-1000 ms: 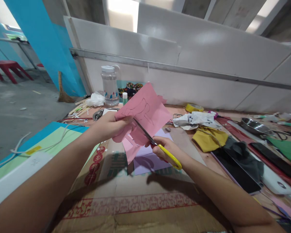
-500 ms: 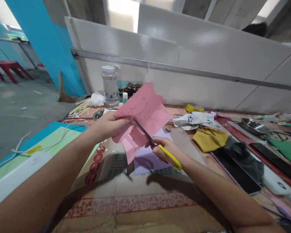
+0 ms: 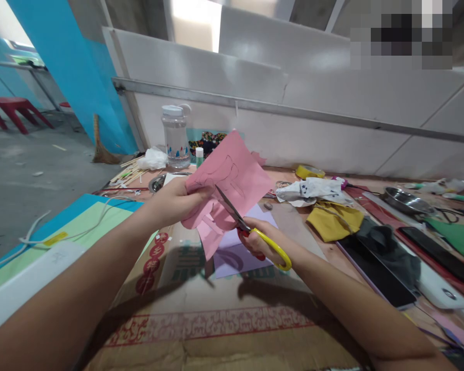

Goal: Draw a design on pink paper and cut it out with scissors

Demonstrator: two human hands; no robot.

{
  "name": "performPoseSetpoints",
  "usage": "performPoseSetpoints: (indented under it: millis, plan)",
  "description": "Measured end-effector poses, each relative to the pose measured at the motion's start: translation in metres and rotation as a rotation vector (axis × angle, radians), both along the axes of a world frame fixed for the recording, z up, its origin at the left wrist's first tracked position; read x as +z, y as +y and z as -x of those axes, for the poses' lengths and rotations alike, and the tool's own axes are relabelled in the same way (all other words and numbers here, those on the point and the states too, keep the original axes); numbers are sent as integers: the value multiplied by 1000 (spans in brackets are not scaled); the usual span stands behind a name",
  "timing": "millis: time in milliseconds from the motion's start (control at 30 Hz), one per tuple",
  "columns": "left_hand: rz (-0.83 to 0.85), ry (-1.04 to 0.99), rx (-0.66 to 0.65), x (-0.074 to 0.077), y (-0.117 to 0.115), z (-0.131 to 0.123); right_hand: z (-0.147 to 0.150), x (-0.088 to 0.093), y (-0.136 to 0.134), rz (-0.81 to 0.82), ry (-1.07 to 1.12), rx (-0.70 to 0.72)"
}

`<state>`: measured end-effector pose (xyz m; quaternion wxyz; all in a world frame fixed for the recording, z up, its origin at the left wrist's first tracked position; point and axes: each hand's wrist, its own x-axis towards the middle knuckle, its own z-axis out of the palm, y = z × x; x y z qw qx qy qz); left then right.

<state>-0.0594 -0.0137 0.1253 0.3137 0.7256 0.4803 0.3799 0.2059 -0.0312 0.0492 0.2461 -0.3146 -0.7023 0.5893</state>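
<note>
A sheet of pink paper with dark drawn outlines is held up in the air, pinched at its left side by my left hand. My right hand grips scissors with yellow and red handles. Their blades lie against the paper and point up and left toward my left fingertips. A partly cut pink flap hangs below the blades. Underneath, a folded purple paper rests on a cardboard sheet with red printing.
A water bottle and a glue stick stand at the back by the tiled wall. Yellow tape, yellow cloth, phones and a metal bowl lie to the right. Green paper and a white cable are on the left.
The pink paper and my left hand have shifted very slightly right. The scissor handles look a little more spread, with more of the red handle showing.
</note>
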Motion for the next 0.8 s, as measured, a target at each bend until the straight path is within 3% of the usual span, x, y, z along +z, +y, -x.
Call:
performPoseSetpoints:
  millis: [133, 433, 800]
  plan:
    - [-10, 66, -43, 0, 0, -1, 0, -5, 3, 13, -3, 6]
    - [-31, 93, -72, -1, 0, -1, 8, 16, -9, -48, -12, -41]
    - [-35, 144, -74, -2, 1, 0, 10, 10, -6, -77, -30, -108]
